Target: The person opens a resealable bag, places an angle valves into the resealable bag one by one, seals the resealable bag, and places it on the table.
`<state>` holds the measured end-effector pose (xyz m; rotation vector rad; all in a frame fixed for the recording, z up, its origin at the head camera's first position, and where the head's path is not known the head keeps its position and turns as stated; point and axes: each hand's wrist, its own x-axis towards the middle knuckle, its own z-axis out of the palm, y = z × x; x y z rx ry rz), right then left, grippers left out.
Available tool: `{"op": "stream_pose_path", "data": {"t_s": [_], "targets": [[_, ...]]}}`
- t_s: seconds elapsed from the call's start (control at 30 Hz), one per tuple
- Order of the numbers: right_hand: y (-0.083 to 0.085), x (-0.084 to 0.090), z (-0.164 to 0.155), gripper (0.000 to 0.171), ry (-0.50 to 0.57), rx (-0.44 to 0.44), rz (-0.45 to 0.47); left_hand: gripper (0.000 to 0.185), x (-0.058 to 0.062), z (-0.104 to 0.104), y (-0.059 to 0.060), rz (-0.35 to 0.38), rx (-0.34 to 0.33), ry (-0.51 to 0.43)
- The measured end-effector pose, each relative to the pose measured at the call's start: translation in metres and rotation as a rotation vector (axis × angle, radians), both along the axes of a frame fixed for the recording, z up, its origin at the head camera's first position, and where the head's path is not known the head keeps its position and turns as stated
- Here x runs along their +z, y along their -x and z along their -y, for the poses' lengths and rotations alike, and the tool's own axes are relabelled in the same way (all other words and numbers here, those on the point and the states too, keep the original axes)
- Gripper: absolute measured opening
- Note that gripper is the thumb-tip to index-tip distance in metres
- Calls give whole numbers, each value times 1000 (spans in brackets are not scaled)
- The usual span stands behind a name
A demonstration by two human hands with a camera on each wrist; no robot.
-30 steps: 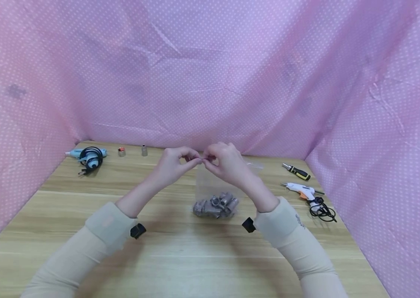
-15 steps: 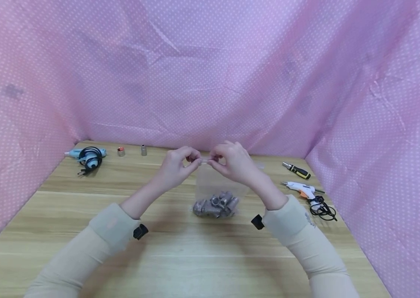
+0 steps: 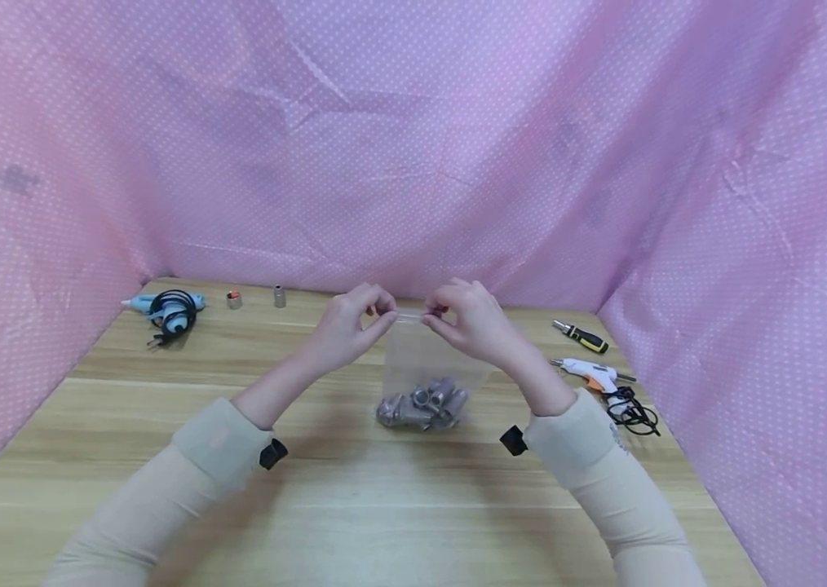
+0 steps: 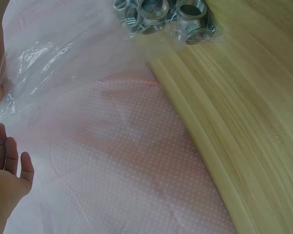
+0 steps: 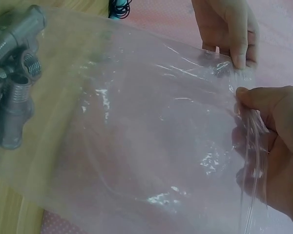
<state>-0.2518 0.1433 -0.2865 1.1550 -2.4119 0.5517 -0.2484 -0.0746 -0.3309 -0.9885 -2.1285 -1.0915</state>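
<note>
A clear plastic bag (image 3: 424, 359) stands on the wooden table (image 3: 355, 505) with several grey metal pipe fittings (image 3: 422, 403) heaped at its bottom. My left hand (image 3: 355, 319) pinches the bag's top edge at the left. My right hand (image 3: 468, 319) pinches the same edge at the right, a short stretch of the rim taut between them. In the right wrist view the bag (image 5: 151, 136) fills the frame, the fittings (image 5: 14, 73) at upper left, both hands on its rim. In the left wrist view the fittings (image 4: 166, 17) lie at the top.
A blue glue gun with a black cord (image 3: 167, 310) and two small metal fittings (image 3: 234, 299) lie at the back left. A screwdriver (image 3: 581, 336) and a white glue gun with cord (image 3: 600, 379) lie at the right. Pink dotted cloth (image 3: 413, 147) walls three sides.
My hands have drawn apart along the bag's top edge, the right one sliding rightward. The bag's bottom and the fittings stayed in place.
</note>
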Motion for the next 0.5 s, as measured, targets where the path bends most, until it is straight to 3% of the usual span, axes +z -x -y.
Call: {"op": "stream_pose_path", "data": {"t_s": [0.17,0.5], "targets": [[0,1,3,9,-6,5,-15,8,3,-2,0,26,3,76],[-3,1,-2,8,-92,32,-68,7,8,-10,-4,-202,47,154]]}}
